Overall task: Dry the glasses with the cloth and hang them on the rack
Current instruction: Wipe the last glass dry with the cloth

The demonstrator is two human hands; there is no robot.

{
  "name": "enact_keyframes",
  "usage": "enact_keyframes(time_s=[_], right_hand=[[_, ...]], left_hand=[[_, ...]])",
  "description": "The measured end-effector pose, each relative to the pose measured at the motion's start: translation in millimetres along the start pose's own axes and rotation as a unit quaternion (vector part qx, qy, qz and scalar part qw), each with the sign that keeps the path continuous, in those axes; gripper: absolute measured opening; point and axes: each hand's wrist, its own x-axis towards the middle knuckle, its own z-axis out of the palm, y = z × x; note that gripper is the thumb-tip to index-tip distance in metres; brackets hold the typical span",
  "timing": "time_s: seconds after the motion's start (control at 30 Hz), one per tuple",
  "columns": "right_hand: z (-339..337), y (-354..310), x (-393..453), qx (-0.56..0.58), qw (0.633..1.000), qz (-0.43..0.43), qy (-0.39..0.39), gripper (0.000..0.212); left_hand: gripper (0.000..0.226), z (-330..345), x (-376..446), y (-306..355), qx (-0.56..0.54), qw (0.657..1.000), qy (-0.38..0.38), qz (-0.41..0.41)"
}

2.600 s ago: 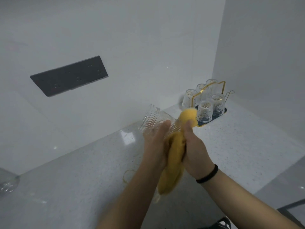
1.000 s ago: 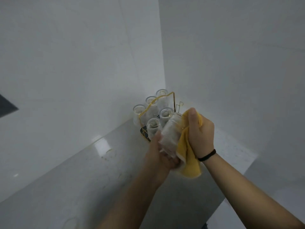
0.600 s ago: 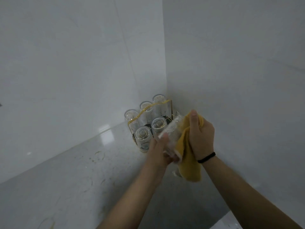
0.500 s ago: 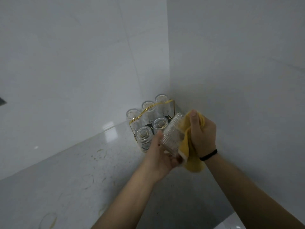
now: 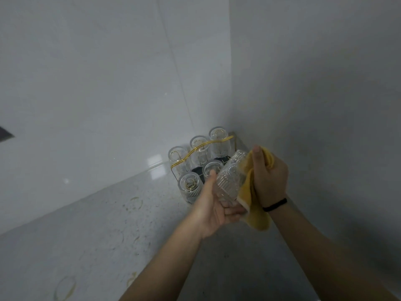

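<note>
Since 0.5 s ago: little change; both hands remain just in front of the rack, held glass tilted slightly further, base toward the rack.

Left hand [image 5: 213, 210]: palm up, thumb along the near side of the ribbed glass [image 5: 231, 178], fingers curled under its lower end. Grips the glass.

Right hand [image 5: 270, 177]: fingers closed around the yellow cloth [image 5: 253, 210], thumb extended upward. Cloth pressed against the right side of the glass; its loose end hangs below the hand. Black band [image 5: 275, 205] on the right wrist.

Rack [image 5: 202, 146]: gold wire frame on a dark base, in the desk corner against both walls. Five glasses inverted on it; nearest-left one [image 5: 190, 186] just beside the left thumb.

Desk [image 5: 97, 235]: pale speckled surface with yellowish ring marks.
</note>
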Motion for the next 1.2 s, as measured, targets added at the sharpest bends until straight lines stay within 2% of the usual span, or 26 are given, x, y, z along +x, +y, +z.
enact_keyframes(time_s=[0.07, 0.13, 0.17, 0.23, 0.3, 0.33, 0.4, 0.5, 0.57, 0.6, 0.63, 0.67, 0.73, 0.8, 0.9, 1.0, 1.13, 1.2], right_hand=[[2, 6, 8, -0.025, 0.999, 0.02, 0.024, 0.049], [3, 13, 10, -0.034, 0.998, 0.037, 0.035, 0.051], [2, 15, 10, -0.031, 0.998, 0.042, 0.037, 0.051], [1, 19, 8, -0.016, 0.999, 0.021, 0.031, 0.048], [0, 20, 7, 0.007, 1.0, -0.006, 0.016, 0.044], [0, 21, 8, 0.012, 1.0, -0.012, 0.013, 0.042], [1, 22, 11, 0.01, 1.0, -0.011, 0.014, 0.043], [3, 25, 22, -0.029, 0.998, 0.024, 0.049, 0.053], [5, 27, 27, -0.043, 0.996, 0.046, 0.061, 0.055], [6, 27, 28, -0.047, 0.996, 0.049, 0.059, 0.055], [7, 28, 28, -0.044, 0.997, 0.043, 0.056, 0.054], [8, 27, 26, -0.029, 0.998, 0.029, 0.051, 0.052], [8, 27, 22, 0.012, 0.999, -0.003, 0.039, 0.048], [9, 26, 22, 0.029, 0.999, -0.017, 0.033, 0.045], [13, 29, 25, 0.019, 0.998, -0.008, 0.053, 0.049], [12, 32, 24, 0.011, 0.998, -0.016, 0.066, 0.047], [0, 36, 22, -0.01, 0.998, -0.051, 0.032, 0.04], [-9, 44, 24, -0.025, 0.998, -0.039, 0.044, 0.04]], left_hand=[[0.053, 3, 8, -5, 0.06, 0.994, 0.026, 0.092], [0.063, 1, 17, -9, 0.12, 0.972, 0.09, 0.179], [0.067, 1, 21, -10, 0.124, 0.968, 0.099, 0.194], [0.061, 0, 24, -4, 0.048, 0.982, 0.087, 0.162], [0.046, -3, 25, 7, -0.059, 0.996, 0.042, 0.048], [0.051, -4, 26, 10, -0.077, 0.997, 0.011, -0.016], [0.064, -5, 28, 9, -0.051, 0.997, -0.014, -0.058], [0.062, -4, 38, -1, 0.048, 0.998, 0.022, 0.046], [0.073, -6, 43, -2, 0.153, 0.975, 0.076, 0.139], [0.071, -5, 45, -1, 0.162, 0.968, 0.089, 0.168], [0.065, -5, 45, 2, 0.123, 0.974, 0.083, 0.173], [0.058, -4, 45, 7, 0.065, 0.984, 0.078, 0.146], [0.045, 0, 40, 21, -0.073, 0.996, 0.036, 0.03], [0.053, 0, 37, 24, -0.098, 0.995, 0.009, -0.032], [0.044, 3, 41, 13, -0.026, 0.999, 0.012, 0.045], [0.05, 5, 43, 12, -0.024, 0.993, 0.043, 0.11], [0.033, -1, 47, 28, -0.048, 0.996, 0.059, 0.044], [0.036, -4, 52, 32, 0.024, 0.995, 0.087, 0.049]])
